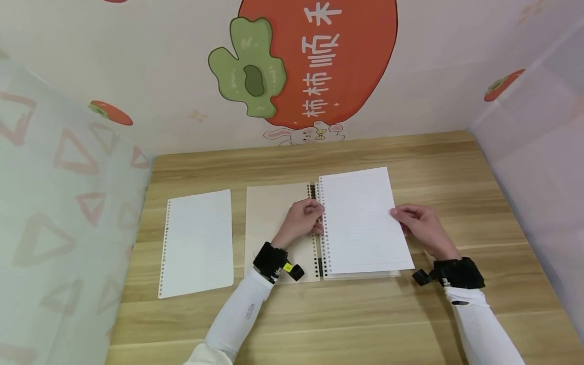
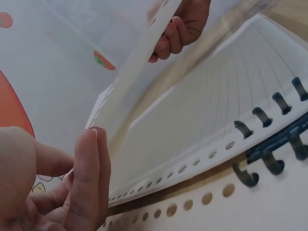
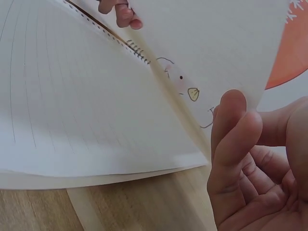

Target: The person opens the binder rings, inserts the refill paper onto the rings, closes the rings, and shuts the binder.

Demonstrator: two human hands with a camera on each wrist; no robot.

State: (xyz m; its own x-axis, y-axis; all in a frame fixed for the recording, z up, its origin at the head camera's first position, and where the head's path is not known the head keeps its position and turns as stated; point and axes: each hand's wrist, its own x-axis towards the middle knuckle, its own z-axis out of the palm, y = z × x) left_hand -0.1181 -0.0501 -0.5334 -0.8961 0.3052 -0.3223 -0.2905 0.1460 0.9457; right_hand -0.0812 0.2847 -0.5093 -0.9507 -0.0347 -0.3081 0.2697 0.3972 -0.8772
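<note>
A lined loose-leaf sheet [image 1: 358,223] with holes down its left edge is held above an opened ring notebook [image 1: 278,208]. My left hand [image 1: 301,219] pinches the sheet's punched edge near the notebook's spine. At the opposite edge, my right hand [image 1: 422,228] grips it between thumb and fingers. Under the raised sheet lies a stack of lined pages [image 2: 192,115], seen in the left wrist view. The black binder rings [image 2: 262,117] there stand with their halves apart. In the right wrist view the lifted sheet [image 3: 216,43] slants up from the stack.
Another punched lined sheet [image 1: 198,243] lies flat on the wooden table [image 1: 347,324], left of the notebook. A wall [image 1: 150,66] with persimmon drawings rises behind the table, with further walls at both sides.
</note>
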